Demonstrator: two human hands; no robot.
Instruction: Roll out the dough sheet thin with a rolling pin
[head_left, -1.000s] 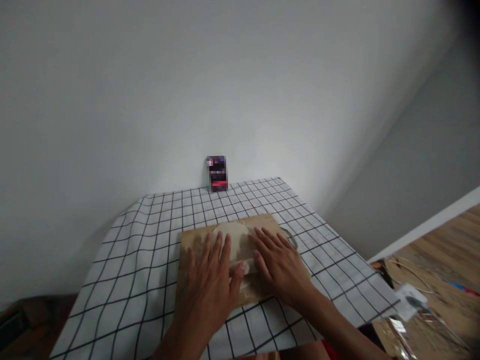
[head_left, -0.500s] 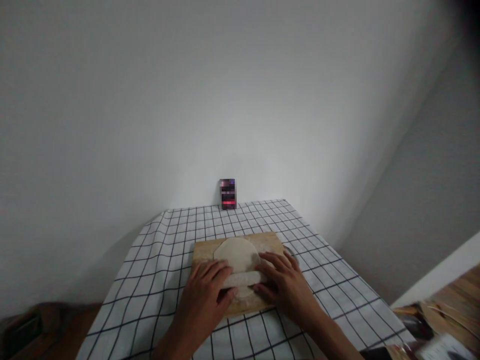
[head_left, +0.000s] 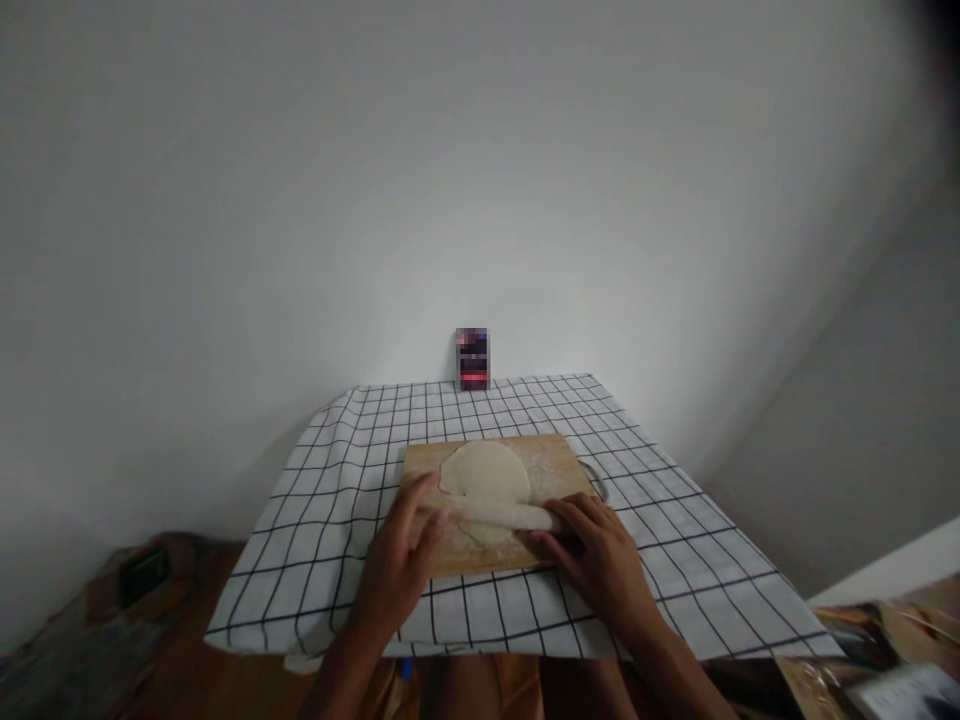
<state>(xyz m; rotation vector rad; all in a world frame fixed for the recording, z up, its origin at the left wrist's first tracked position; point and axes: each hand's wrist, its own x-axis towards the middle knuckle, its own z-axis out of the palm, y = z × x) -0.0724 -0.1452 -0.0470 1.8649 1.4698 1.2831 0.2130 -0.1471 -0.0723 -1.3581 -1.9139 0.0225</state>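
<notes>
Head view shows a pale rolling pin lying crosswise over a flat round of dough; the dough rests on a wooden cutting board, near the board's middle, its near edge under the pin; the board sits on a checked tablecloth that covers a table against a white wall.

Left hand rests at the pin's left end; fingers are extended and nearly flat, pressing on the pin rather than wrapped round it. Right hand covers the pin's right end; fingers are loosely curled over it, knuckles up; whether the thumb closes beneath cannot be told.

Risks, as a judgement: uneven pressure between the two hands would likely thin one side of the round and distort its outline; a flat, unclosed hold allows the pin to skid out from under the palms; the board could creep on the loose cloth under forward thrust; dough could stick and tear where flour is sparse.

Materials: dough is matte, off-white, smooth, roughly circular; the pin is a slim cylinder dusted white; the board is light wood, rectangular, floured in patches, with a metal loop handle at its right edge; the cloth is white with a thin black grid and slightly rumpled; a small dark box stands at the far table edge, touching the wall.
</notes>
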